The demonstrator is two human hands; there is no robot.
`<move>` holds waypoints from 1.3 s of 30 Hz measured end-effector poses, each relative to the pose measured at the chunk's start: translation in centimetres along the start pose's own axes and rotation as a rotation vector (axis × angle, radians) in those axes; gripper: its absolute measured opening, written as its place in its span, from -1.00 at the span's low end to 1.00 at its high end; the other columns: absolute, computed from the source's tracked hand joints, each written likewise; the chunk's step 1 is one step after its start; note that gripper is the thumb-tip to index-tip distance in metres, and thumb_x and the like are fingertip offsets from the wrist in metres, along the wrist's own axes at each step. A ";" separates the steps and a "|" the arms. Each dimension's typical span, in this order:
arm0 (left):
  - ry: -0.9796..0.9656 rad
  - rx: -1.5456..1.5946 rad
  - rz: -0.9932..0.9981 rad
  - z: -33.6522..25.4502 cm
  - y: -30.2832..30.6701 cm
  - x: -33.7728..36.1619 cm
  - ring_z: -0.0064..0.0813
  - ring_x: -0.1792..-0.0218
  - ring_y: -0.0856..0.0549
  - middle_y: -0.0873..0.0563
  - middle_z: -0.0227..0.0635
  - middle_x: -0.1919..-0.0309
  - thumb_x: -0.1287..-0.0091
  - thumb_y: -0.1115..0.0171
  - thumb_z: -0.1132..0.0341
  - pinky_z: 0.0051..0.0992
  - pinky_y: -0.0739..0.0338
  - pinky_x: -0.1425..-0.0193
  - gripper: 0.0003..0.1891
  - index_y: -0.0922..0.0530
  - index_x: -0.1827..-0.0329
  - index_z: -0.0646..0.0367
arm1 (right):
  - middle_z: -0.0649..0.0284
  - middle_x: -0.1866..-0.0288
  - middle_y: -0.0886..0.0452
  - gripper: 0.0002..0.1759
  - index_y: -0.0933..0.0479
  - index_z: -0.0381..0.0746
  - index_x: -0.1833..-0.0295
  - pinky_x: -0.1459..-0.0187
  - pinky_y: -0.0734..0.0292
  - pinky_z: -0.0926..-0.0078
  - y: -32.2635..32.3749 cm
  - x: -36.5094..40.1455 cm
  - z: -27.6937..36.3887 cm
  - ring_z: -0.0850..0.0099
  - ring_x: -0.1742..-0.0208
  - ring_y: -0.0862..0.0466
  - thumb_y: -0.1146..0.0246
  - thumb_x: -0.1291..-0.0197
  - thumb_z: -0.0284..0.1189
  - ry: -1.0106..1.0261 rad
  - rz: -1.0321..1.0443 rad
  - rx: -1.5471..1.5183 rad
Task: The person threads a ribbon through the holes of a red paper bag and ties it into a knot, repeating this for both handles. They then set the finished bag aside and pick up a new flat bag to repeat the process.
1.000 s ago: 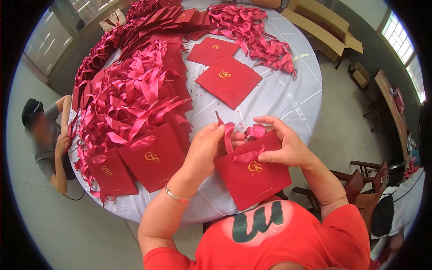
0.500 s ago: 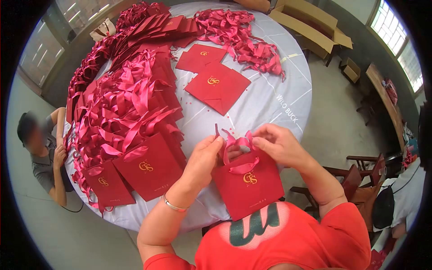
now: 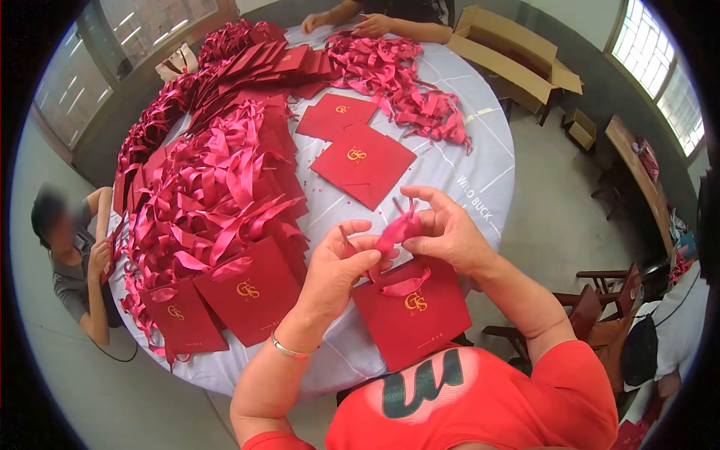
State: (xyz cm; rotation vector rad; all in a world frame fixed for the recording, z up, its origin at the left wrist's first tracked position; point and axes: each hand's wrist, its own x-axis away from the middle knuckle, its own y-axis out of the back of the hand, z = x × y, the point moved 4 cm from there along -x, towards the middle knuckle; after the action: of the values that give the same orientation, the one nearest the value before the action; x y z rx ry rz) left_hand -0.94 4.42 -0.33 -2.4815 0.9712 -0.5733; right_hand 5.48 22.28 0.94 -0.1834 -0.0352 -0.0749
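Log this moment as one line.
left hand: touching ribbon | right hand: holding ribbon | red bag: below both hands, at table's near edge | flat bags: on table beyond

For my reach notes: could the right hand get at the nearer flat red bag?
Probably yes: nothing bulky lies between the right hand and the nearer flat red bag, though it may need to release the ribbon first.

A flat, dark red paper bag [image 3: 409, 337] slants slightly at the near edge of the counter [image 3: 337, 360], its front facing up. A curling gold monogram sits on the upper front, with tiny pale lettering near the bottom. A short band of glossy pink ribbon [image 3: 397, 232] crosses below the top edge; more, bunched and twisted, rises between the left hand [image 3: 343, 262] and right hand [image 3: 451, 231].
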 end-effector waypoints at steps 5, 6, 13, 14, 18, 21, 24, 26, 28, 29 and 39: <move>-0.069 0.015 0.086 0.0 0.0 -0.1 -0.26 0.00 -0.76 -0.72 -0.08 0.04 -0.31 -0.26 0.61 -0.36 -0.71 -0.06 -0.59 -0.38 -0.18 0.25 | 0.18 0.12 -0.74 -0.28 -0.22 -0.21 -0.52 0.11 -0.57 0.60 0.1 -0.3 -0.1 0.59 0.17 -0.67 -0.30 -0.28 -0.60 0.022 -0.055 -0.020; -0.064 0.004 0.078 0.1 -0.2 -0.1 -0.26 0.01 -0.76 -0.72 -0.08 0.04 -0.31 -0.26 0.61 -0.35 -0.70 -0.07 -0.60 -0.38 -0.17 0.25 | 0.18 0.13 -0.74 -0.31 -0.22 -0.21 -0.52 0.13 -0.57 0.63 0.1 -0.3 -0.1 0.60 0.20 -0.66 -0.29 -0.32 -0.57 0.017 -0.052 -0.010; -0.093 0.001 0.045 -0.2 -0.1 -0.2 -0.31 0.00 -0.75 -0.73 -0.06 0.05 -0.33 -0.16 0.66 -0.41 -0.67 -0.10 -0.66 -0.37 -0.14 0.31 | 0.17 0.13 -0.74 -0.39 -0.25 -0.27 -0.48 0.12 -0.61 0.63 -0.1 -0.1 -0.3 0.57 0.18 -0.68 -0.26 -0.36 -0.57 0.039 -0.029 -0.044; -0.096 0.002 0.044 -0.2 -0.1 -0.2 -0.31 0.00 -0.75 -0.73 -0.06 0.05 -0.33 -0.16 0.66 -0.41 -0.67 -0.10 -0.66 -0.37 -0.14 0.31 | 0.17 0.12 -0.73 -0.40 -0.27 -0.26 -0.47 0.12 -0.59 0.63 -0.2 0.0 -0.2 0.58 0.20 -0.66 -0.25 -0.37 -0.55 0.050 -0.019 -0.039; -0.131 -0.001 0.092 -0.4 0.0 -0.3 -0.30 -0.04 -0.73 -0.72 -0.03 -0.02 -0.37 -0.10 0.63 -0.38 -0.64 -0.17 -0.66 -0.35 -0.18 0.28 | 0.19 0.10 -0.72 -0.44 -0.31 -0.27 -0.45 0.12 -0.58 0.62 -0.4 0.1 -0.1 0.57 0.18 -0.65 -0.24 -0.38 -0.54 0.079 0.004 -0.019; -0.159 0.029 0.149 -0.4 0.4 -0.4 -0.23 -0.08 -0.72 -0.69 0.05 -0.07 -0.39 -0.12 0.61 -0.30 -0.62 -0.23 -0.64 -0.32 -0.22 0.27 | 0.21 0.11 -0.72 -0.47 -0.35 -0.28 -0.42 0.11 -0.59 0.62 -0.2 0.0 -0.4 0.54 0.15 -0.68 -0.25 -0.37 -0.55 0.051 -0.023 -0.016; -0.169 0.079 0.162 -0.4 0.7 -0.5 -0.13 -0.11 -0.71 -0.67 0.11 -0.10 -0.42 -0.12 0.55 -0.18 -0.59 -0.29 -0.65 -0.31 -0.23 0.28 | 0.22 0.11 -0.72 -0.49 -0.38 -0.29 -0.39 0.12 -0.61 0.61 -0.3 -0.1 -0.6 0.53 0.16 -0.69 -0.26 -0.36 -0.54 0.049 -0.029 0.005; -0.193 0.168 0.220 -0.4 0.7 -0.7 -0.12 -0.13 -0.70 -0.67 0.09 -0.09 -0.47 -0.09 0.50 -0.14 -0.59 -0.30 -0.68 -0.32 -0.24 0.29 | 0.22 0.11 -0.72 -0.49 -0.38 -0.29 -0.39 0.13 -0.61 0.60 -0.3 -0.1 -0.6 0.53 0.17 -0.70 -0.27 -0.36 -0.53 0.031 -0.038 0.010; -0.186 0.141 0.195 -0.2 0.9 -0.9 -0.11 -0.16 -0.68 -0.66 0.07 -0.08 -0.53 -0.05 0.40 -0.10 -0.58 -0.31 -0.71 -0.33 -0.24 0.29 | 0.23 0.11 -0.72 -0.49 -0.38 -0.29 -0.39 0.13 -0.62 0.60 -0.4 -0.1 -0.6 0.53 0.17 -0.70 -0.27 -0.36 -0.53 0.050 -0.040 0.007; -0.185 0.184 0.210 -0.2 1.0 -0.9 -0.11 -0.18 -0.67 -0.66 0.06 -0.08 -0.56 0.00 0.35 -0.09 -0.57 -0.32 -0.71 -0.33 -0.24 0.30 | 0.23 0.11 -0.72 -0.49 -0.38 -0.29 -0.39 0.13 -0.62 0.60 -0.5 -0.1 -0.5 0.53 0.17 -0.70 -0.27 -0.36 -0.53 0.046 -0.036 0.006; -0.163 0.207 0.170 0.0 1.3 -1.2 -0.11 -0.11 -0.69 -0.68 0.04 -0.05 -0.61 0.11 0.26 -0.14 -0.56 -0.29 -0.65 -0.31 -0.29 0.34 | 0.14 -0.03 -0.69 -0.43 -0.31 -0.34 -0.42 0.05 -0.63 0.53 -0.1 -0.4 -1.6 0.44 0.03 -0.70 -0.29 -0.35 -0.51 0.088 -0.053 0.062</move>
State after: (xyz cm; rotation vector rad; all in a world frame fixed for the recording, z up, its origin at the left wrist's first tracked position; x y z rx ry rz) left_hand -2.42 4.36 -1.30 -2.1998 0.9933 -0.3881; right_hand 5.10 21.94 -0.63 -0.1173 0.0450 -0.1344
